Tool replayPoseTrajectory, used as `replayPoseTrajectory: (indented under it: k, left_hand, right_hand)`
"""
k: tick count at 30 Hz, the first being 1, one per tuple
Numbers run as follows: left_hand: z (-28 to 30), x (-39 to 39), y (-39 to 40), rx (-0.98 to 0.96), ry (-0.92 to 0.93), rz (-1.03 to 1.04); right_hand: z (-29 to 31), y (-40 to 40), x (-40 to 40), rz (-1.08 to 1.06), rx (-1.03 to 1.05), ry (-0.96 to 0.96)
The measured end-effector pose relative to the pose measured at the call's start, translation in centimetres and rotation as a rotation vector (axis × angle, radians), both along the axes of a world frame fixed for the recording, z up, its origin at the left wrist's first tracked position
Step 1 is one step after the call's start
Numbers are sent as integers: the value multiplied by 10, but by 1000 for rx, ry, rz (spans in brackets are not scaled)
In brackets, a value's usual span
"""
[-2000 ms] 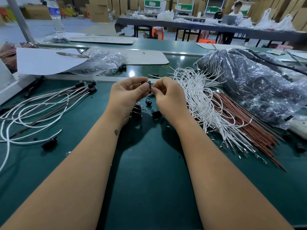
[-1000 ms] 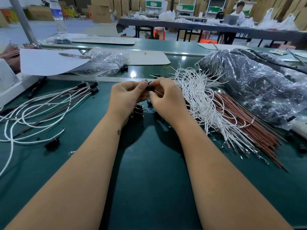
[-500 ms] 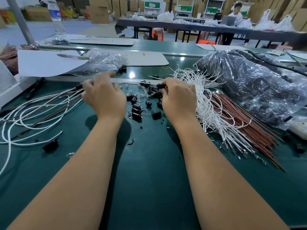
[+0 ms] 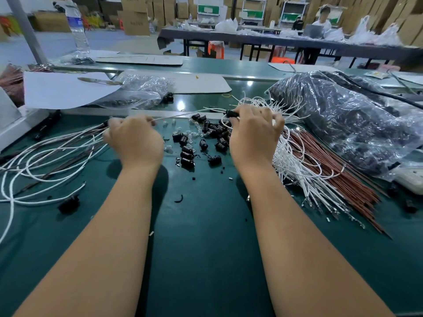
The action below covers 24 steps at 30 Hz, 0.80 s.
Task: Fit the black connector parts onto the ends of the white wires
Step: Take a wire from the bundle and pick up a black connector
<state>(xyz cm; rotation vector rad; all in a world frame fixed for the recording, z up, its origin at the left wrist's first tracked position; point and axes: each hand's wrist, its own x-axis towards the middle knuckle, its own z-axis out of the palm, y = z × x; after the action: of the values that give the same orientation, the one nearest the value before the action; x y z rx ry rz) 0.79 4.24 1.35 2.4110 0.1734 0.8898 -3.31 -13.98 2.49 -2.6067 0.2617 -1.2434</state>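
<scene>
2 bare hands sit apart on a green mat, either side of a heap of black connectors (image 4: 201, 138). Right of the heap, the right hand (image 4: 253, 136) pinches 1 connector (image 4: 231, 113) on a white wire (image 4: 180, 115). Left of it, the left hand (image 4: 135, 138) grips that wire.

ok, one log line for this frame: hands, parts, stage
left hand: holds thin white wire | right hand: pinches black cylindrical connector | loose black connectors: on green mat | stage: between fits

Black connectors (image 4: 186, 155), white wires (image 4: 290, 161), green mat (image 4: 206, 248)
</scene>
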Motion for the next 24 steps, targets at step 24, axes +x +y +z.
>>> replayPoseTrajectory:
  k: [24]
  left_hand:
    - [7,-12,-35,-284,-9,-649]
  right_hand:
    - [-1,16,-2,462,189,214]
